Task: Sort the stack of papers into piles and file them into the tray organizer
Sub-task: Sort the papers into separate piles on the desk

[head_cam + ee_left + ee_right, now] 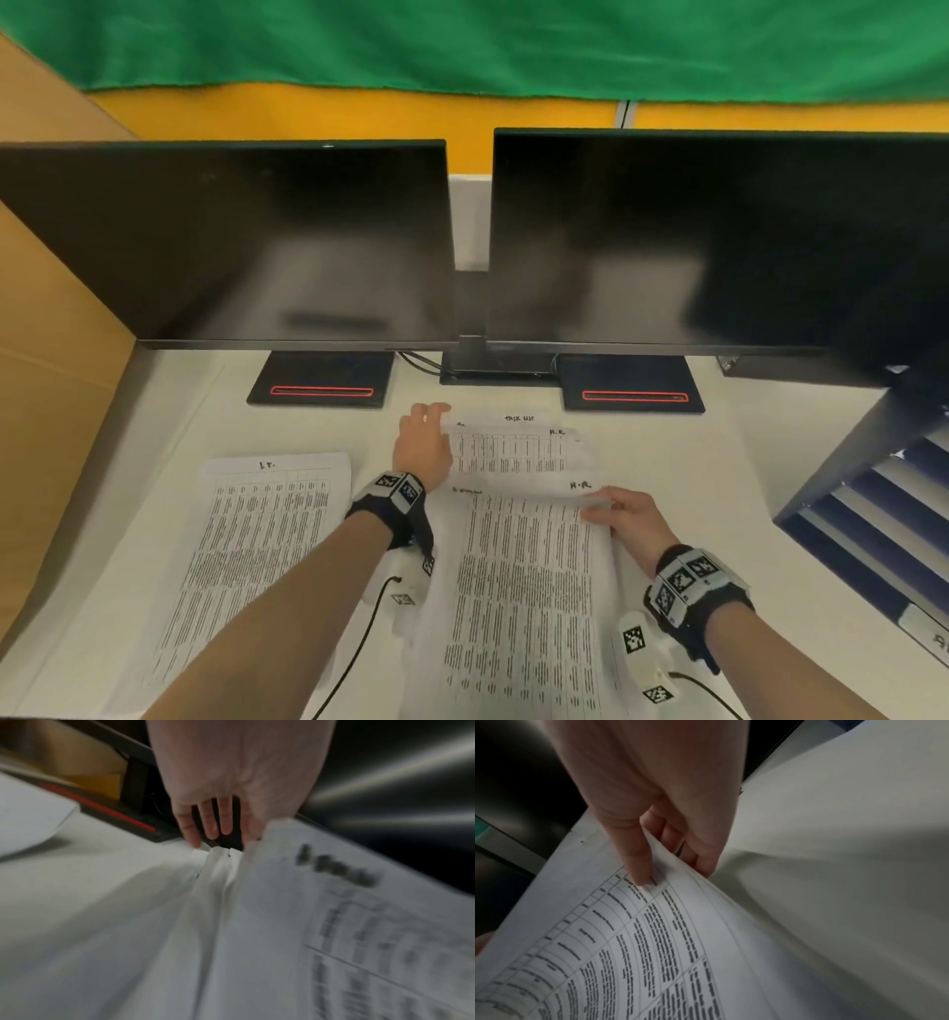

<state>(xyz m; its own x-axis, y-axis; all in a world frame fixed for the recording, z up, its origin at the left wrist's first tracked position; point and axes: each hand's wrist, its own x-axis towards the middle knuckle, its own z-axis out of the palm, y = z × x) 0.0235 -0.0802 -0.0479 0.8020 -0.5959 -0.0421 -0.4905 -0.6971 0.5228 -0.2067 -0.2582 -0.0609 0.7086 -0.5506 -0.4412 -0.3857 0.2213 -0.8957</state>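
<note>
A pile of printed sheets marked "I.T." (267, 539) lies flat on the white desk at the left. In the middle lies a stack whose top sheet, marked "H.R." (529, 591), is lifted at its far right corner. My right hand (601, 506) pinches that corner (654, 923), thumb on top and fingers beneath (670, 870). Behind it a "TASK LIST" sheet (513, 447) is raised at its far left corner, where my left hand (434, 411) holds it; the left wrist view (218, 833) is blurred. The dark blue tray organizer (873, 503) stands at the right.
Two dark monitors (231, 241) (719, 241) stand across the back of the desk, their black bases (321, 380) (631, 383) just beyond the papers. A cardboard wall (46, 360) closes the left side. Wrist-camera cables (359, 642) trail toward the front edge.
</note>
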